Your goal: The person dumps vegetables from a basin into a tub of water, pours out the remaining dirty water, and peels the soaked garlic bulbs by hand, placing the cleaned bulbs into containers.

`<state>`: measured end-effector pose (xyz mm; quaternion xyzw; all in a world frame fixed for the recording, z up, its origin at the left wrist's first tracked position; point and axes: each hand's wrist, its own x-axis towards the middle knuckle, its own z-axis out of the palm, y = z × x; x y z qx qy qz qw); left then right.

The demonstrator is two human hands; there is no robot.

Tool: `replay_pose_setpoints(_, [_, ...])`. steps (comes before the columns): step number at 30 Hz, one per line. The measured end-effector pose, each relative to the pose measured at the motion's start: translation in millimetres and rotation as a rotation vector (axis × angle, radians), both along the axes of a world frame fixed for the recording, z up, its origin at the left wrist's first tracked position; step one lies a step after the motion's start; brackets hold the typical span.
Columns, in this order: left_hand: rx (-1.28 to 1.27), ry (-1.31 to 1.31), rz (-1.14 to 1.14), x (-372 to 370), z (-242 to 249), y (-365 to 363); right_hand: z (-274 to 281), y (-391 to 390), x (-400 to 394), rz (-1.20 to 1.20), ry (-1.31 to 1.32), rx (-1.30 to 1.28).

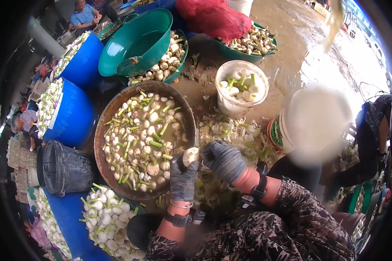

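My left hand (183, 180), in a grey knit glove, grips a pale garlic bulb (190, 157) near the right rim of a wide round basin (101, 130). Murky water fills the basin, with many garlic bulbs (153, 116) and green stem pieces floating in it. Just right of the held bulb is my gloved right hand (225, 161), its fingers curled closed beside the bulb. Whatever those fingers may hold is hidden. Pale peelings (226, 130) lie on the ground beyond my hands.
A white bucket (239, 104) of trimmed garlic stands ahead. Left are blue tubs (76, 115), a black bucket (69, 167) and a garlic pile (106, 217). Green basins (137, 41) and a red sack (213, 19) sit farther off. A seated person (83, 16) is at upper left; a blur covers the right.
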<state>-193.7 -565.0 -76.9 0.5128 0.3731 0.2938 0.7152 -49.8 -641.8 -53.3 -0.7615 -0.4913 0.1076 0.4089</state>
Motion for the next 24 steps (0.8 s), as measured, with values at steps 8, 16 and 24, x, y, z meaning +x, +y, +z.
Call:
replay_pose_setpoints(8, [-0.046, -0.184, -0.017, -15, 7, -15, -20, 1, 20, -0.005, 0.271, -0.086])
replay_pose_setpoints(16, [-0.292, -0.313, -0.115, -22, -27, 3, -8, -8, 48, 0.061, -0.133, 0.103])
replay_pose_setpoints(24, [-0.065, -0.01, -0.272, -16, -29, 6, -3, -10, 9, 0.268, -0.163, 0.083])
